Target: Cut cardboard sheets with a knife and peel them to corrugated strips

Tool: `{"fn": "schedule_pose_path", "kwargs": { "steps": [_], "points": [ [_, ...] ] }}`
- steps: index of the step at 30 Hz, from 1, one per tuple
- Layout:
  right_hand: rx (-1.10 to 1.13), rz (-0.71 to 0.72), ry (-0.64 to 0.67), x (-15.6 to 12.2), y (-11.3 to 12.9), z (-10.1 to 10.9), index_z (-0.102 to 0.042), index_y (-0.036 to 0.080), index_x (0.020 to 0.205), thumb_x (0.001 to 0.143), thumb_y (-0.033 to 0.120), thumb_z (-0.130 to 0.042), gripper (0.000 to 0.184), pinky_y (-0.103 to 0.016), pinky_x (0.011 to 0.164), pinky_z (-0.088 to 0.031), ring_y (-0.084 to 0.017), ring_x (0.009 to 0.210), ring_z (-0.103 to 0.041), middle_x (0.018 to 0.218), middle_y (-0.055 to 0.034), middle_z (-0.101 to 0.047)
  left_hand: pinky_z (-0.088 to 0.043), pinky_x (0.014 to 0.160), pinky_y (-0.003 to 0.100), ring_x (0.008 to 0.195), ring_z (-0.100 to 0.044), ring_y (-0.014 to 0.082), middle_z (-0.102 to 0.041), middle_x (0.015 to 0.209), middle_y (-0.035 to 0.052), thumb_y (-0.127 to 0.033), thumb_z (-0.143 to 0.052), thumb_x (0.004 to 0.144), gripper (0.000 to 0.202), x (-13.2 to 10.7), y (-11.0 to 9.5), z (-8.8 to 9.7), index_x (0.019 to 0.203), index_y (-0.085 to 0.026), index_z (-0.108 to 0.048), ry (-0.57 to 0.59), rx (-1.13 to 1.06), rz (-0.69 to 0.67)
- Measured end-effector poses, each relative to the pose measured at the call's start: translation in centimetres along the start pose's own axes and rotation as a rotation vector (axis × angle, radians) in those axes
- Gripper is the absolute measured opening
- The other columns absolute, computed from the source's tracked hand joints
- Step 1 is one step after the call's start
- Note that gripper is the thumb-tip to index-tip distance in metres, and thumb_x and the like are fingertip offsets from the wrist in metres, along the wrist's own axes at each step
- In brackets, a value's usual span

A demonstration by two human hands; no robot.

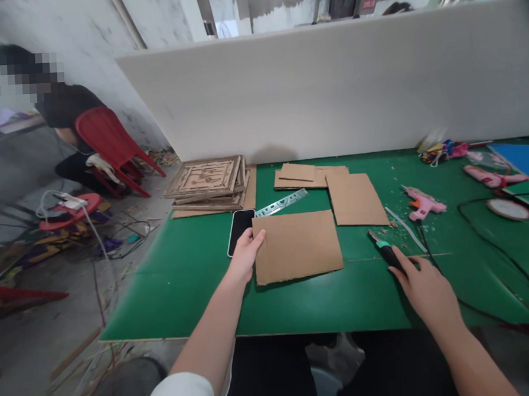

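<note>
My left hand (pixel 246 252) grips the left edge of a rectangular cardboard sheet (pixel 300 247), thumb on top, tilted slightly above the green table (pixel 181 303). In my right hand (pixel 424 281) is a black and teal utility knife (pixel 388 252), its tip pointing away to the left. Under and beside the left hand lies a phone (pixel 237 228) with a dark screen. Behind the held sheet a ruler with cut-out shapes (pixel 282 203) lies slanted. Another cardboard piece (pixel 357 199) rests behind and right of the held sheet, touching a small stack of cardboard (pixel 296 172).
Carved-looking cardboard panels (pixel 208 180) are stacked at the back left. A pink glue gun (pixel 427 204) with a black cord, a glue stick (pixel 405 229) and a tape roll (pixel 508 209) lie right. A white board (pixel 330 94) stands behind. A person (pixel 71 107) sits far left.
</note>
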State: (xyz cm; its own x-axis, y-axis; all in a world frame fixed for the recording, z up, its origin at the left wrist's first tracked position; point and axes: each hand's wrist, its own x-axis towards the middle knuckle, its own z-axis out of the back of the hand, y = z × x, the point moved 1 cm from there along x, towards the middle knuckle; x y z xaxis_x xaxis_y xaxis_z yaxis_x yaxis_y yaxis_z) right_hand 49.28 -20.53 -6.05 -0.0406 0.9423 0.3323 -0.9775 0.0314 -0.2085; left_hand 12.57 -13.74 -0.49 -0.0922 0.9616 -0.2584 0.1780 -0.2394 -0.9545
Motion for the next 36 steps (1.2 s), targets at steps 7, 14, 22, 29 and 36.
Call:
{"fn": "schedule_pose_path", "kwargs": {
  "steps": [7, 14, 22, 29, 36],
  "points": [
    [-0.063, -0.059, 0.022, -0.5, -0.1, 0.1, -0.044, 0.026, 0.129, 0.087, 0.035, -0.037, 0.043, -0.033, 0.060, -0.041, -0.022, 0.072, -0.052, 0.096, -0.0122, -0.058, -0.051, 0.072, 0.033, 0.085, -0.063, 0.0183, -0.064, 0.101, 0.0083, -0.032, -0.054, 0.078, 0.030, 1.2, 3.5, -1.2, 0.104, -0.018, -0.047, -0.047, -0.003, -0.006],
    [0.269, -0.039, -0.118, 1.5, 0.8, 0.8, -0.051, 0.017, 0.122, 0.086, 0.036, -0.040, 0.042, -0.039, 0.083, -0.042, -0.025, 0.098, -0.050, 0.107, -0.0142, -0.054, -0.047, 0.084, 0.037, 0.108, -0.054, 0.0217, -0.055, 0.120, 0.0121, -0.032, -0.046, 0.083, 0.033, 2.6, 4.8, -2.1, 0.112, -0.016, -0.045, -0.022, 0.158, -0.082],
    [0.808, 0.007, 0.086, 6.7, 7.1, 0.1, -0.047, 0.018, 0.123, 0.085, 0.039, -0.038, 0.044, -0.046, 0.095, -0.037, -0.025, 0.114, -0.046, 0.120, -0.0116, -0.053, -0.041, 0.094, 0.038, 0.115, -0.049, 0.0229, -0.052, 0.126, 0.0096, -0.032, -0.049, 0.082, 0.051, 3.7, 4.7, -2.9, 0.130, -0.019, -0.035, -0.028, 0.292, -0.123],
    [1.339, -0.349, 0.161, 6.8, 8.2, -1.6, -0.041, 0.019, 0.126, 0.079, 0.040, -0.050, 0.052, -0.042, 0.097, -0.038, -0.022, 0.115, -0.048, 0.127, -0.0105, -0.049, -0.047, 0.088, 0.035, 0.107, -0.055, 0.0213, -0.051, 0.127, 0.0088, -0.027, -0.040, 0.084, 0.058, 1.9, 3.3, -3.7, 0.138, -0.018, -0.020, 0.062, 0.046, -0.074],
    [1.721, -0.521, 0.302, 6.5, 8.5, -0.1, -0.047, 0.020, 0.115, 0.077, 0.042, -0.053, 0.045, -0.038, 0.084, -0.047, -0.023, 0.095, -0.061, 0.105, -0.0087, -0.064, -0.047, 0.087, 0.036, 0.109, -0.054, 0.0223, -0.050, 0.127, 0.0078, -0.038, -0.039, 0.085, 0.061, 0.9, 2.7, -3.9, 0.139, -0.024, -0.014, 0.071, 0.065, -0.213]
  ]
}}
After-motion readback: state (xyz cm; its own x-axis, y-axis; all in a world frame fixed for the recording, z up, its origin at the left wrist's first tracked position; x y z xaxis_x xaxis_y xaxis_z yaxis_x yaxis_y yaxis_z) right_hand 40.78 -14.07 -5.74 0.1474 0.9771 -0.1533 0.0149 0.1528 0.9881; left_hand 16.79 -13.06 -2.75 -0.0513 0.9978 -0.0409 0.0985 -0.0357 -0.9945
